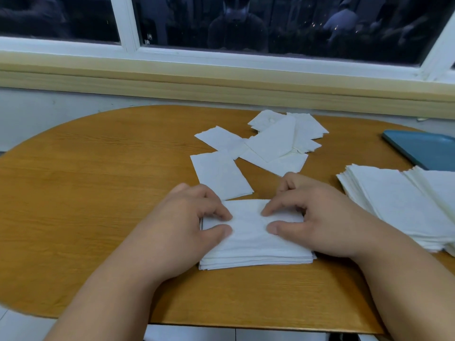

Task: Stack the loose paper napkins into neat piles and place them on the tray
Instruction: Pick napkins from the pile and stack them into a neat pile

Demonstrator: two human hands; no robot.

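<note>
Both hands lay on a small pile (256,242) of white napkins near the front edge of the table (98,180). The left hand (187,217) took the pile's left side and the right hand (320,217) its right side. Each grip was narrow: thumb and forefinger lay bent on the top sheet, and the other fingers curled down at the pile's far edge. The pile sat flat between the two grips, with bare paper showing in the gap between the fingertips.

Just beyond the hands, loose napkins (278,141) lay scattered and overlapping. To the right, two tall piles (394,205) rested side by side on the table. The blue tray (423,148) lay behind them at the far right.
</note>
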